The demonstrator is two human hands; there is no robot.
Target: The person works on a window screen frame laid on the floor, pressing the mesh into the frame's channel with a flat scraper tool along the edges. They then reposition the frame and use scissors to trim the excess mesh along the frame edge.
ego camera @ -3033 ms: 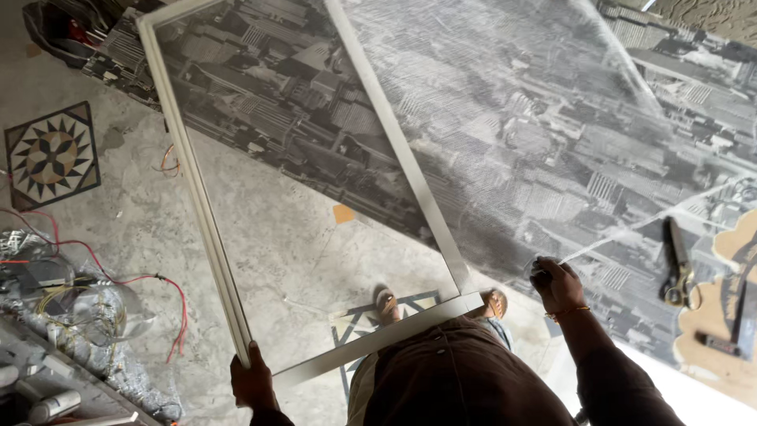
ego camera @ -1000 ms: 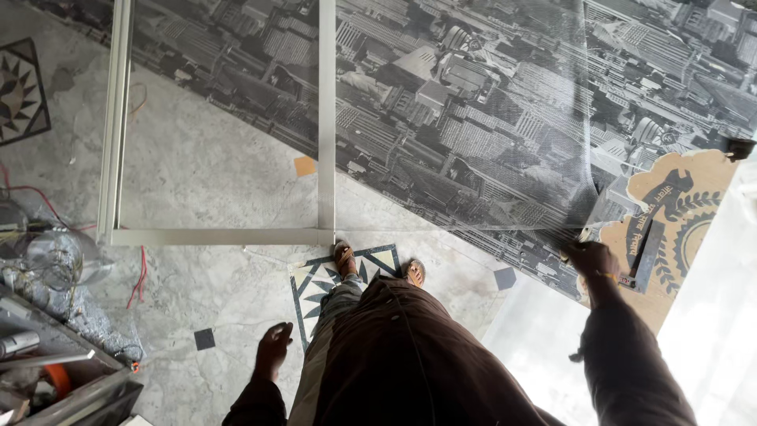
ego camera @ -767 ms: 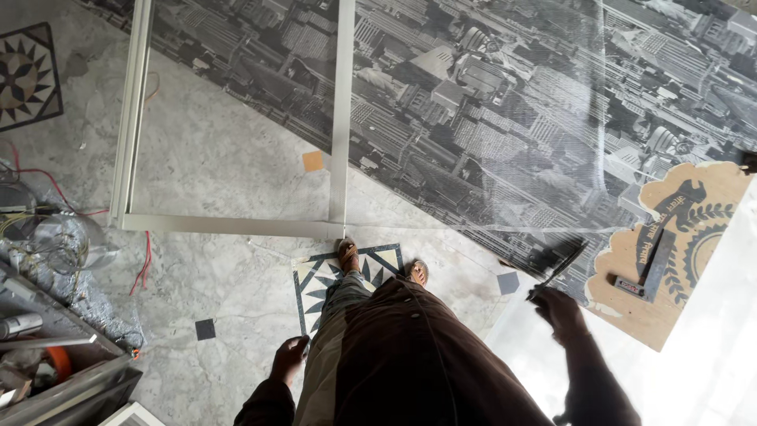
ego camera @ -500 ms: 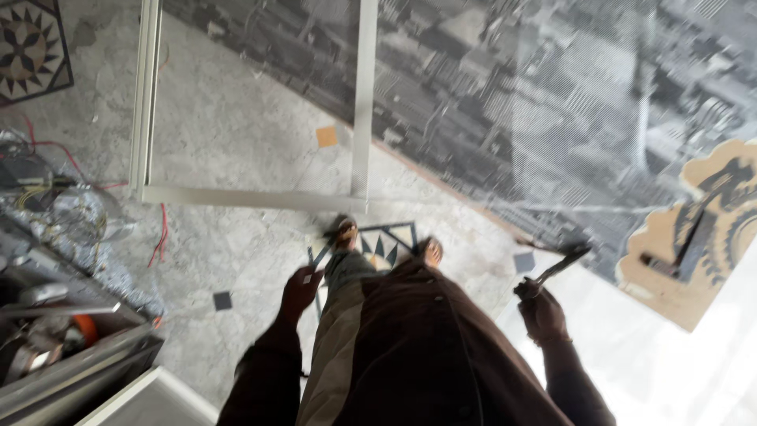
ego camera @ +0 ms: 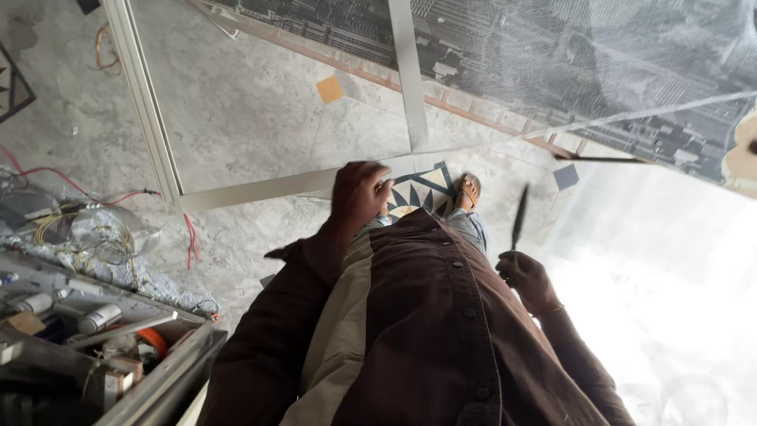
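Frame [ego camera: 260, 185]: pale metal rectangle lying flat on the grey stone floor [ego camera: 252, 110], its near rail just ahead of the person's feet
Left hand [ego camera: 359, 193]: raised over the near rail, fingers curled loosely, grasping nothing; whether it touches the rail cannot be told
Right hand [ego camera: 527, 276]: fingers clenched around the handle of a thin dark tool [ego camera: 518, 221], blade pointing away
Mesh [ego camera: 599, 71]: translucent sheet draped beyond the frame
Toolbox [ego camera: 87, 331]: cluttered, at lower left

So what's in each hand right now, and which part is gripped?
The right hand grips a thin dark tool by its lower end, the slim end pointing up. The left hand holds nothing, raised over the pale metal frame.
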